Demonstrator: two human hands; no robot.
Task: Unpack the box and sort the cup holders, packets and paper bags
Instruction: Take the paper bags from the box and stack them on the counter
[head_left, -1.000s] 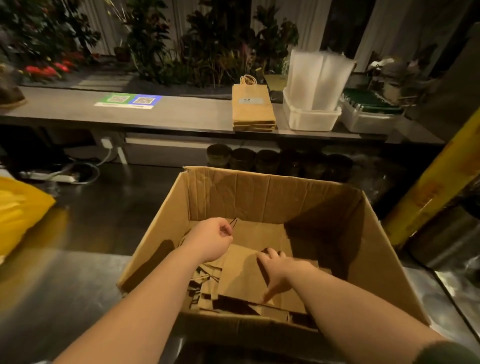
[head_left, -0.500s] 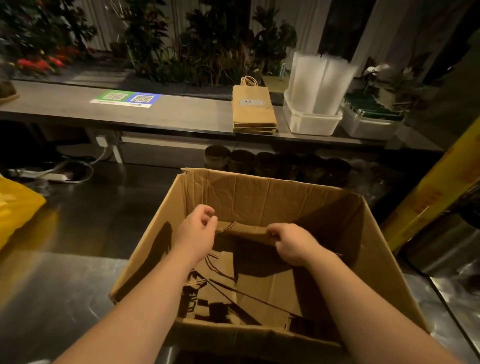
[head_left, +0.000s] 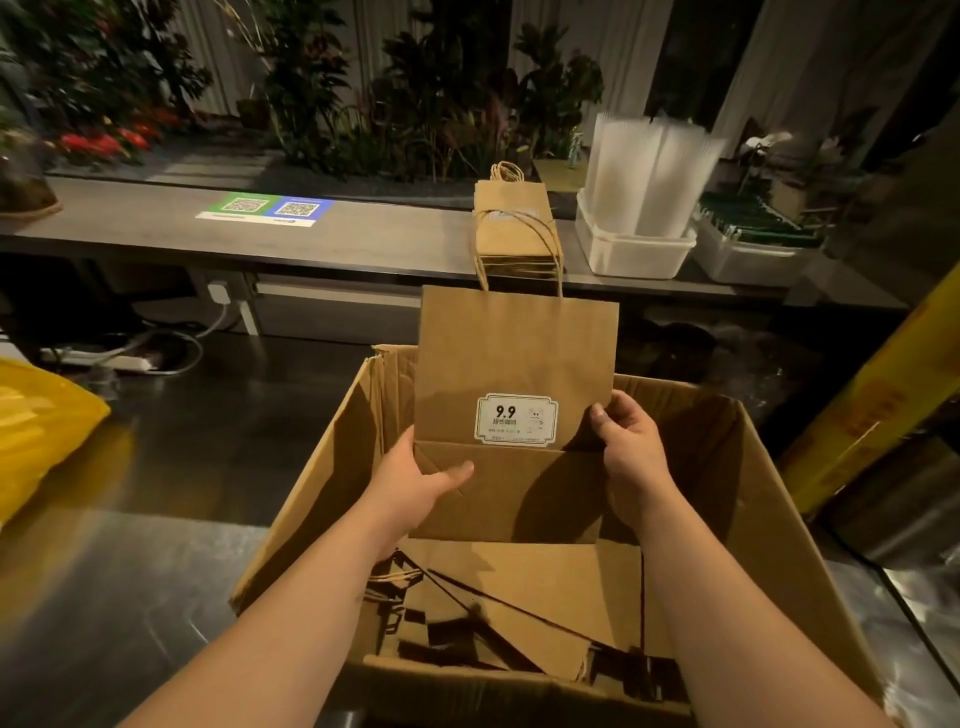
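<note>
A flat brown paper bag (head_left: 514, 364) with twine handles and a white "9.9" label stands upright above the open cardboard box (head_left: 769, 519). My left hand (head_left: 415, 486) grips its lower left edge, thumb across the front. My right hand (head_left: 626, 457) holds its right edge. Several more flat paper bags (head_left: 530, 603) lie in the bottom of the box. A stack of the same paper bags (head_left: 511, 228) rests on the far counter. White packets (head_left: 649, 176) stand upright in a white tub (head_left: 628, 249).
The box sits on a steel worktop (head_left: 130, 571). A yellow plastic bag (head_left: 36, 431) lies at the left. A second tub with green items (head_left: 753, 244) sits at far right. A yellow post (head_left: 872, 395) rises on the right. QR code stickers (head_left: 265, 210) mark the counter.
Both hands have lifted one paper bag out of the box from among the pile and now hold it upright, label facing me. The view is closer to the box.
</note>
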